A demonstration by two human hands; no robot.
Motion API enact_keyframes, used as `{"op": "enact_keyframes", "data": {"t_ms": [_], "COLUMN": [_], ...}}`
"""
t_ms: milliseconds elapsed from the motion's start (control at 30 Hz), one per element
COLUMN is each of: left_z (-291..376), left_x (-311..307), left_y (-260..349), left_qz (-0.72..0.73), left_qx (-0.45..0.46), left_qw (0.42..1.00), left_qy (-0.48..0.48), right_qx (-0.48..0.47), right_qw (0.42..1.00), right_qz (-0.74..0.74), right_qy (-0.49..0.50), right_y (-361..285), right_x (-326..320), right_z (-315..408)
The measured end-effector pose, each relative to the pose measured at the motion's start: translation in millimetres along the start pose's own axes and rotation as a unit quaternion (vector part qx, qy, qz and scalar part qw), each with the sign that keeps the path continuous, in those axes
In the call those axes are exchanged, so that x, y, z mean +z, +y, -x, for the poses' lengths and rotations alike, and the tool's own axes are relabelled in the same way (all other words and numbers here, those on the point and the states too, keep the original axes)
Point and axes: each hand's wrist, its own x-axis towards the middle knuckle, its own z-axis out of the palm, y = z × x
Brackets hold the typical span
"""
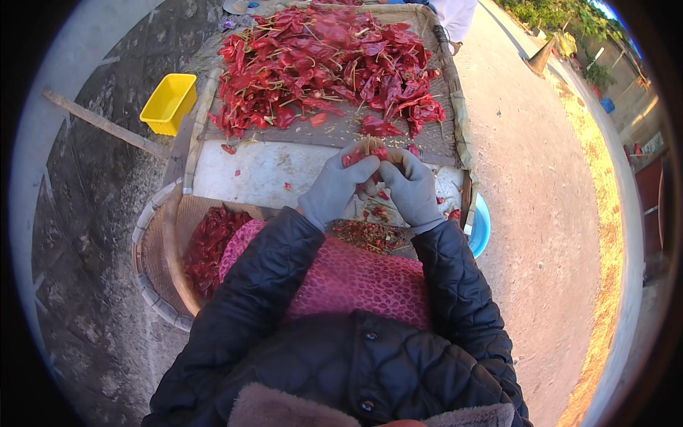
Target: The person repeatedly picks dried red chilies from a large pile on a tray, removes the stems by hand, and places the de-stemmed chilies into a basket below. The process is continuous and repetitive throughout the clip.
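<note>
My left hand [337, 186], in a grey work glove, grips a dried red chili pepper [352, 158] over the near edge of the pile's tray. Gloved the same way, my right hand [413, 188] pinches at the pepper's right side, its thumb close to my left thumb. The fingers hide part of the pepper. Beyond my hands a large heap of dried red chili peppers [320, 64], many with pale stems, covers the woven tray [331, 128]. Under my wrists is a white board [251, 171] with red scraps. Stems and bits of pepper [368, 237] lie below it.
At my left, a round woven basket [155, 267] holds more red peppers [211, 251]. A yellow plastic bin [171, 104] and a wooden pole [106, 124] are farther left. A blue basin [480, 224] shows at right. Another person's pale clothing [456, 18] appears at the far end.
</note>
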Motion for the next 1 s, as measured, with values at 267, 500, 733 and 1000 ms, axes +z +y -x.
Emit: {"op": "enact_keyframes", "data": {"t_ms": [267, 500, 733, 1000], "left_z": [3.9, 2.9, 7.0, 0.8], "left_x": [-0.9, 14.5, 12.0, -0.3], "left_y": [-3.5, -13.2, -0.5, -14.5], "left_qz": [-0.046, -0.03, -0.094, -0.396], "left_qx": [0.016, 0.028, 0.01, 0.164], "left_qw": [0.996, 0.998, 0.993, 0.903], "left_qy": [0.072, 0.055, 0.064, -0.022], "right_qx": [-0.046, -0.243, -0.13, 0.039], "right_qw": [0.979, 0.887, 0.964, 0.964], "right_qz": [0.142, 0.387, 0.223, 0.256], "right_qy": [0.137, 0.065, -0.062, -0.063], "right_y": [-6.8, 8.9, -7.7, -8.2], "right_x": [-14.2, 0.8, -5.1, -26.4], "right_z": [-5.0, 0.8, 2.2, 1.7]}}
